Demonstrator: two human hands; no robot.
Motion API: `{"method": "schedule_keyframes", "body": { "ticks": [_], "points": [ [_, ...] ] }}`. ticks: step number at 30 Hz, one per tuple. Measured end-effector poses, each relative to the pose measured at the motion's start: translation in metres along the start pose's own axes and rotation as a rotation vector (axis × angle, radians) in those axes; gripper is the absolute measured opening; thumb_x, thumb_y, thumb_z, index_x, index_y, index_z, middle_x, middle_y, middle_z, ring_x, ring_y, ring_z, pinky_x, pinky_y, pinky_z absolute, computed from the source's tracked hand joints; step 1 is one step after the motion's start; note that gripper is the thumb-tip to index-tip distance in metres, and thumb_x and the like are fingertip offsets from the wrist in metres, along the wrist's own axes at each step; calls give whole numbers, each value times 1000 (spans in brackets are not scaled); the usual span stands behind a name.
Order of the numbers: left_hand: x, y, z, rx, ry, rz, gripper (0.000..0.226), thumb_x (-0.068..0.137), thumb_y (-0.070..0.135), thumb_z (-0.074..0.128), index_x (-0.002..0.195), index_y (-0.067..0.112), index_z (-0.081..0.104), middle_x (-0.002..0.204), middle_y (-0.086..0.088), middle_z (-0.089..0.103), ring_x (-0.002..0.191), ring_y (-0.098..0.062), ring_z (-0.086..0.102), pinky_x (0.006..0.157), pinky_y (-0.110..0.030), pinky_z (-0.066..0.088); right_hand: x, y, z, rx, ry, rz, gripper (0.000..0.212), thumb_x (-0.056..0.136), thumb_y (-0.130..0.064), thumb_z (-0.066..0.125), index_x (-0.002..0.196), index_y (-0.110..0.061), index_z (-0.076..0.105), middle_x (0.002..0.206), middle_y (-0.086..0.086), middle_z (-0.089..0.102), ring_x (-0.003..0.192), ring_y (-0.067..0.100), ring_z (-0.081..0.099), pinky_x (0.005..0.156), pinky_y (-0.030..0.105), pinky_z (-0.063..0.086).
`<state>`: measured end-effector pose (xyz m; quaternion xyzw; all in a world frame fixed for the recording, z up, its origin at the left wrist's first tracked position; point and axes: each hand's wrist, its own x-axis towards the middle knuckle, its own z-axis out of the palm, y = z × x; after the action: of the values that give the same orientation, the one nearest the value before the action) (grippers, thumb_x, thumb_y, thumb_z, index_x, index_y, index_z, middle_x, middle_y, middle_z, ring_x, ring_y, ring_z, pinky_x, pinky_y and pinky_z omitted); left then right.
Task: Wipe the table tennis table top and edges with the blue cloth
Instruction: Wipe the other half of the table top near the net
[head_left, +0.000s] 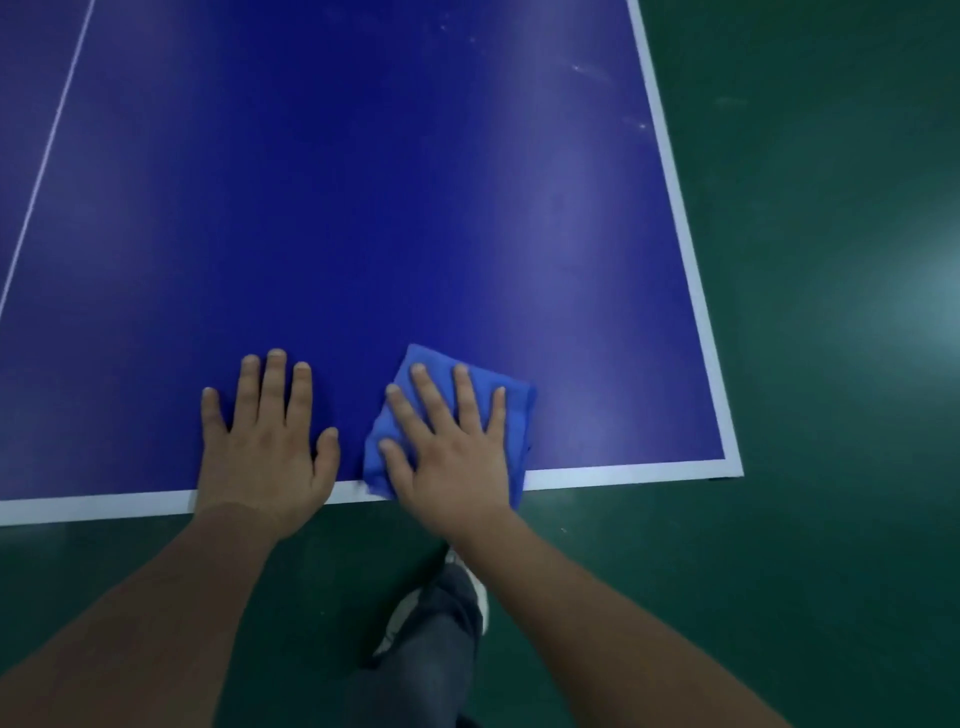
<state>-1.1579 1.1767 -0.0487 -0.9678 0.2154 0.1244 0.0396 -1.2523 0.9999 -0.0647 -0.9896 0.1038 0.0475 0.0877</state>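
Observation:
The blue table tennis table (337, 208) fills the upper part of the head view, with a white border along its near and right edges. A folded blue cloth (423, 364) lies on the table at the near edge, hanging slightly over the white line. My right hand (449, 447) presses flat on the cloth with straight, spread fingers. To its left, my left hand (267, 439) rests flat on the bare table top by the near edge, holding nothing.
A thin white centre line (49, 140) runs up the table at the left. The table's near right corner (730, 467) is to the right of the cloth. Green floor (805, 364) surrounds the table. My leg and shoe (441, 613) stand below the near edge.

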Motion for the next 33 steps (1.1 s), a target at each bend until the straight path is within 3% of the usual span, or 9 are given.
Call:
{"method": "schedule_keyframes", "body": {
  "ticks": [6,10,12,16,21,23,29,31,33],
  "points": [
    [0,17,-8,-163,25,-86,79,87,45,21,156,6,24,166,-16,12,154,-33,3,121,-60,6,-34,186,-36,-100,-96,450,70,93,-64,10,158,-42,21,168,-12,8,155,28,5,120,64,3],
    [15,52,-15,-252,72,-46,77,89,43,28,156,6,24,166,-17,9,154,-32,2,122,-58,1,10,209,-45,28,8,787,66,96,-60,13,159,-40,15,169,-12,1,155,30,-1,118,68,3],
    [37,69,-18,-263,101,-18,77,91,46,25,157,7,20,166,-15,7,154,-30,1,123,-56,0,44,174,-39,-10,20,664,68,94,-59,13,159,-40,18,169,-10,5,155,33,3,117,68,2],
    [88,94,-26,-372,193,-57,66,100,37,35,157,6,21,166,-16,7,154,-29,0,124,-51,0,110,92,-25,-31,28,97,63,97,-57,17,156,-37,28,167,-7,18,154,33,7,117,68,-5],
    [108,103,-20,-385,231,-139,64,100,42,28,156,11,22,166,-14,9,154,-27,-2,124,-51,-2,185,95,-31,-38,-6,-175,63,98,-60,14,156,-39,27,167,-9,18,155,30,4,117,65,-7],
    [108,102,-18,-318,190,-111,68,97,47,21,157,15,22,167,-12,10,154,-28,-2,123,-53,-3,214,140,-42,-51,7,-72,65,95,-61,13,155,-42,27,167,-10,19,154,30,9,117,67,-1],
    [110,104,-18,-278,148,-132,66,97,46,24,156,16,28,165,-13,16,154,-30,1,122,-59,2,252,286,-83,68,62,685,62,99,-60,17,158,-41,15,168,-12,3,155,30,-1,117,69,2],
    [109,103,-18,-273,134,-130,67,97,47,23,156,16,29,165,-13,16,155,-30,1,122,-59,1,247,263,-76,40,76,722,64,98,-59,13,159,-40,14,169,-11,2,155,31,-1,116,70,2],
    [110,103,-18,-271,121,-128,67,97,47,23,155,16,29,165,-13,15,155,-30,0,122,-60,2,232,216,-64,-15,73,516,65,97,-58,12,158,-39,18,168,-10,9,154,34,4,116,70,2]
  ]
}}
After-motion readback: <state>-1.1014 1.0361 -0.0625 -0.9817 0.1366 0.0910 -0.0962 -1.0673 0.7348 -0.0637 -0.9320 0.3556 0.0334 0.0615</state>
